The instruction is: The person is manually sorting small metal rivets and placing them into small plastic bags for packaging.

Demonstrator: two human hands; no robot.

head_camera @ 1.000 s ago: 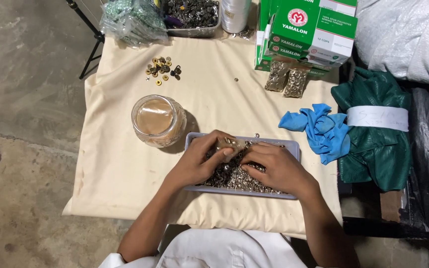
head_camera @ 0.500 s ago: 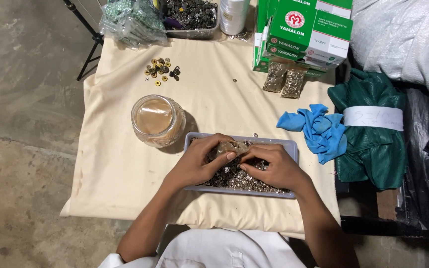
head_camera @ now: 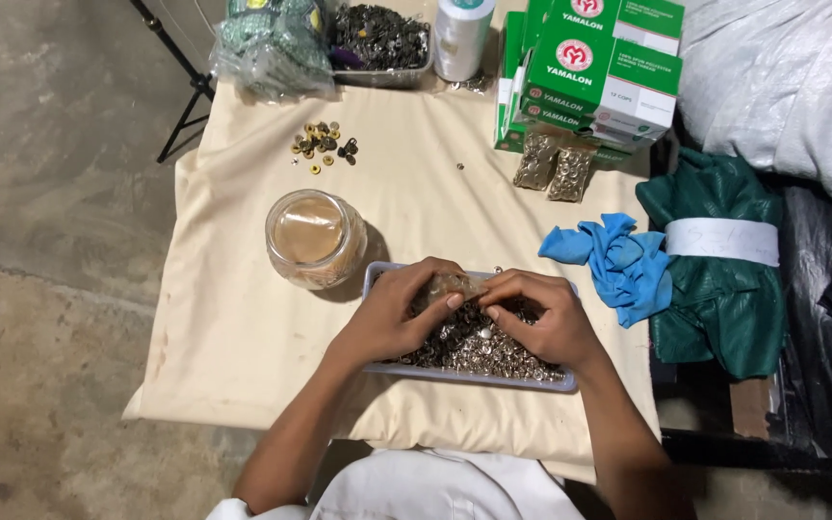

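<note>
A small clear bag (head_camera: 453,285) is pinched between both hands over the far edge of a grey tray (head_camera: 474,377) heaped with small metal eyelets (head_camera: 474,342), near the front middle of a cloth-covered table (head_camera: 233,318). The left hand (head_camera: 392,318) has its fingers closed on the bag's left side, and the right hand (head_camera: 546,323) has thumb and forefinger closed on its right edge, knuckles resting on the heap. To do this well, it seems best to keep the bag low over the tray so stray pieces fall back in, hold its mouth open with one hand, and feed with the other in small pinches. Just left of the tray stands a glass jar (head_camera: 315,239) with a tan lid. Beyond it lies a loose cluster of brass rings (head_camera: 323,144). To the right are a crumpled blue cloth (head_camera: 618,260) and a green bundle (head_camera: 715,270); green boxes (head_camera: 589,72) are stacked at the far edge.
</note>
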